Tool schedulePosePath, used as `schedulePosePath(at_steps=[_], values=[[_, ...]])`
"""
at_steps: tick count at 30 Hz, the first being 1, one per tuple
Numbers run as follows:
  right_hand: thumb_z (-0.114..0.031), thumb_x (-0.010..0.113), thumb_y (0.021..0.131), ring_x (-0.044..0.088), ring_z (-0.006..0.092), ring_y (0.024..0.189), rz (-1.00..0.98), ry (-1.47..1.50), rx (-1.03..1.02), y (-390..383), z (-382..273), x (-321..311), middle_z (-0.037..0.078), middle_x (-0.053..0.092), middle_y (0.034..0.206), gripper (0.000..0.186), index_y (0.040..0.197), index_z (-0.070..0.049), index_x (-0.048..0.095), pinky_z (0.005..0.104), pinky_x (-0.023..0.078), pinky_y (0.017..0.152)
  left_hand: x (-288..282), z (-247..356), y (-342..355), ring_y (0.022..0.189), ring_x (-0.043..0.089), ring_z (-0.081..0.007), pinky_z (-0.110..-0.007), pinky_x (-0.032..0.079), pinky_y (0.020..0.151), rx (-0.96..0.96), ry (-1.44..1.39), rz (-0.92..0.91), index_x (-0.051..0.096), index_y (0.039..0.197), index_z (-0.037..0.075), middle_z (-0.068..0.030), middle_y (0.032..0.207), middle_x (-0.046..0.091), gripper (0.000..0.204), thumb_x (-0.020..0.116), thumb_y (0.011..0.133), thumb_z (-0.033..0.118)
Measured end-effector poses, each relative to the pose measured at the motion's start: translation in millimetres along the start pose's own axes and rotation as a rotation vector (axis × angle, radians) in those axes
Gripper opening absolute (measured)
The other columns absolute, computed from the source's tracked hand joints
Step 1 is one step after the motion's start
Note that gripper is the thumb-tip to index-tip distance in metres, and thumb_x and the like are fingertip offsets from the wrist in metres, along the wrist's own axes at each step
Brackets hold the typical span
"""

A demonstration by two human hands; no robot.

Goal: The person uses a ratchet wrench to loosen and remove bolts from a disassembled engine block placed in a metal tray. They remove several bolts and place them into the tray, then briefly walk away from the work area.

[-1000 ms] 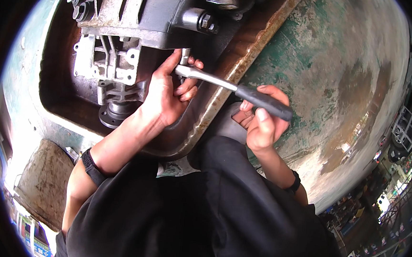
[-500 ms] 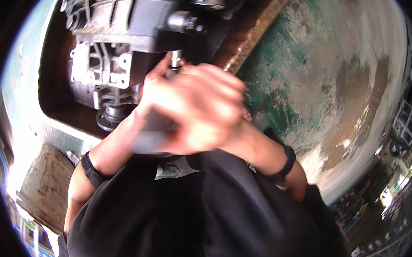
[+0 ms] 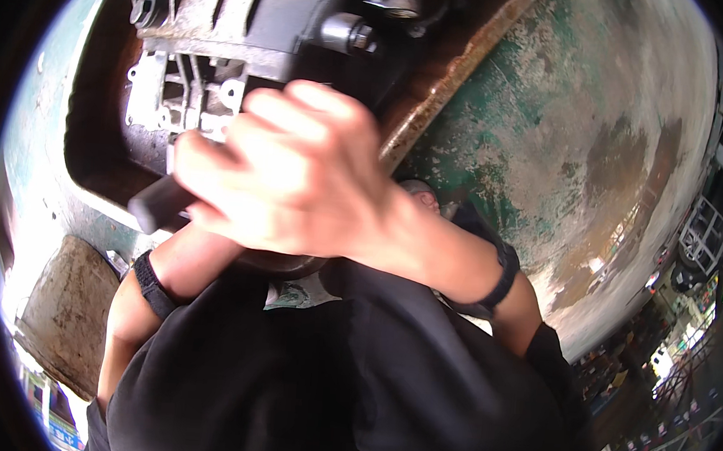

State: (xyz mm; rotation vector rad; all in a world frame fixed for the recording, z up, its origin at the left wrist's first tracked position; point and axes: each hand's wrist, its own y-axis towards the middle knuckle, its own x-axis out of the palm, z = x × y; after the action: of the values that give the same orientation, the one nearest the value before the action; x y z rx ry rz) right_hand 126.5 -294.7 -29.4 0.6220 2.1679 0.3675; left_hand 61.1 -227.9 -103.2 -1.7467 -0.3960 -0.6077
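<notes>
My right hand (image 3: 290, 170), slightly blurred, is closed around a socket wrench; the black end of its handle (image 3: 158, 203) sticks out to the left of the fist. The rest of the tool lies beneath the hand. My left hand (image 3: 219, 247) is under the right one, with only the part near the wrist showing and its fingers hidden. Just beyond both hands lies a large grey metal gearbox-like housing (image 3: 280, 14) with ribs. A pale cast bracket (image 3: 146, 93) sits at its near side, and a dark cylindrical fitting (image 3: 345, 33) juts out at the right.
A rusty-edged metal tray (image 3: 452, 73) holds the housing, its rim running diagonally on the right. Worn green and grey floor (image 3: 569, 139) spreads beyond it. A dirty brown box-like object (image 3: 70, 314) stands at the lower left. A pale metal frame (image 3: 706, 233) is far right.
My right hand has swung left with the wrench, whose handle now points left. The chrome socket and left fingers seen earlier are now covered. The view has shifted slightly.
</notes>
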Motion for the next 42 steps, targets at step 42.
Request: schedulePosePath(at_steps=[42], values=[[-0.017, 0.052, 0.095, 0.045, 0.0183, 0.067, 0.559, 1.025, 0.478, -89, -7, -98, 0.010, 0.047, 0.085, 0.015, 0.100, -0.006, 0.044, 0.0345, 0.037, 0.062, 30, -22, -19, 0.051, 0.029, -0.0079, -0.023, 0.024, 0.047, 0.340, 0.251, 0.204, 0.050, 0.114, 0.024, 0.0029, 0.074, 0.046, 0.018, 0.053, 0.100, 0.034]])
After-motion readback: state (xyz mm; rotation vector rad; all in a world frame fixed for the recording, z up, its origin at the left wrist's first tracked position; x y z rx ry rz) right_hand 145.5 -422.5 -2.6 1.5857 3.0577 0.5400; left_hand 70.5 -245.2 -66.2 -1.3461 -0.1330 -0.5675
